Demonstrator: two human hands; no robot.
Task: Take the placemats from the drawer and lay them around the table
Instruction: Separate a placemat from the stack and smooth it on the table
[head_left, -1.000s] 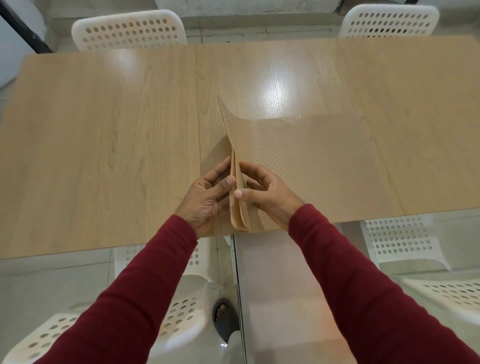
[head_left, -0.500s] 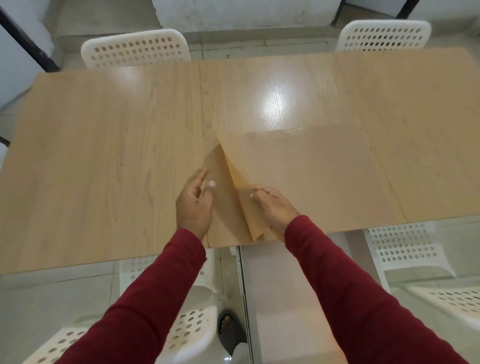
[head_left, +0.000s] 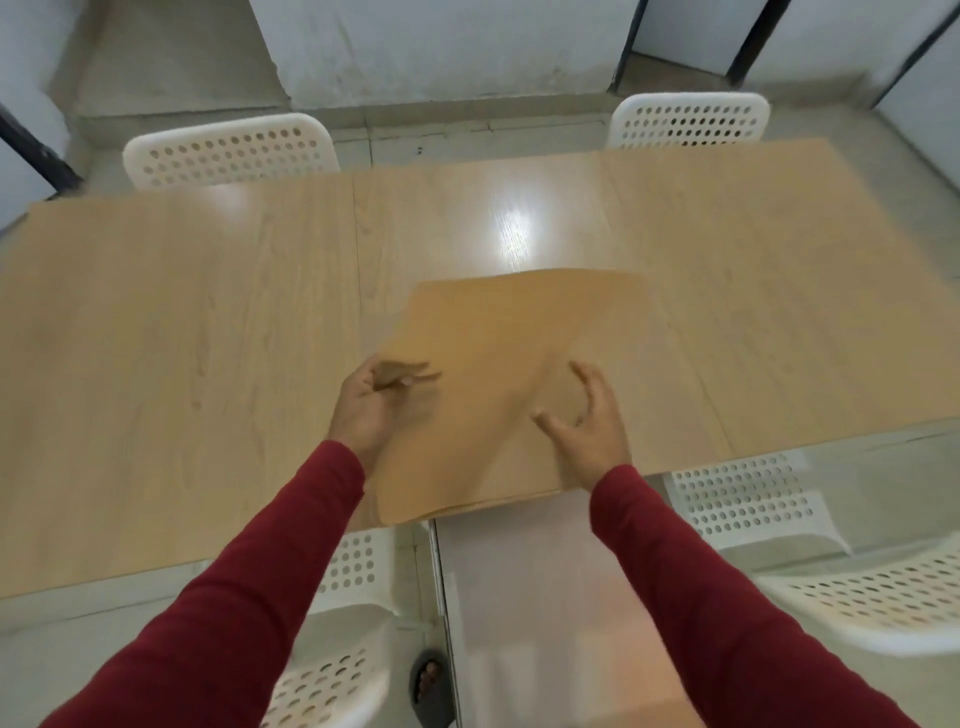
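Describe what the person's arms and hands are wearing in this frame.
Both arms wear long, dark red sleeves of plain cloth, ending at the wrists. The left hand and right hand are bare: no gloves, rings, watch or markings visible.

Two hands (head_left: 371, 408) (head_left: 587, 421) are showing, one surface (head_left: 156, 374), four white chairs (head_left: 228, 150) (head_left: 688, 119) (head_left: 748, 499) (head_left: 332, 660); placemats (head_left: 488, 364) are blurring, uncountable.

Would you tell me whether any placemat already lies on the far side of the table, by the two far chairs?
No, the only placemat sits at the near edge of the table.
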